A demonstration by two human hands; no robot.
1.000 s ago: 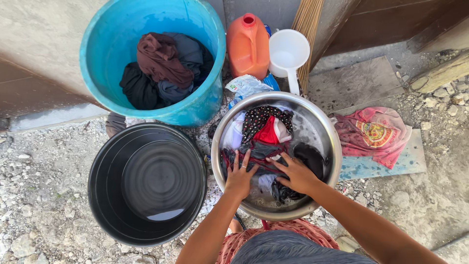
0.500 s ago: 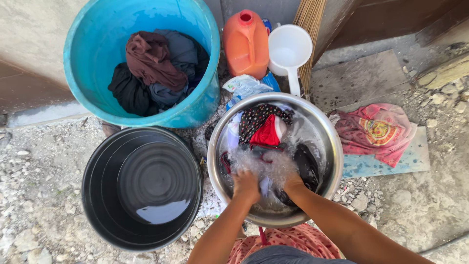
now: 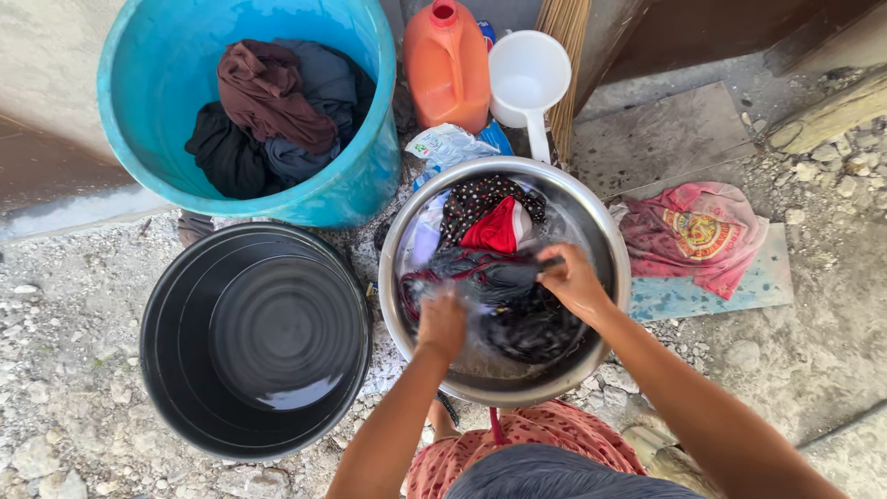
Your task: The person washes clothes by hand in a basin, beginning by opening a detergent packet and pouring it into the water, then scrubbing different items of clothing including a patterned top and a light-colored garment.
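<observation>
While both hands (image 3: 504, 300) wring laundry (image 3: 504, 277), black tub (image 3: 254, 337) stands beside

Gravel ground (image 3: 74, 370) carrying everything: blue tub (image 3: 139, 129) sitting far-left, black basin (image 3: 254, 342) just in front of it, steel basin (image 3: 504, 282) centre, orange jug (image 3: 448, 69) and white dipper (image 3: 527, 79) at far edge, pink cloth (image 3: 693, 240) lying right.
</observation>
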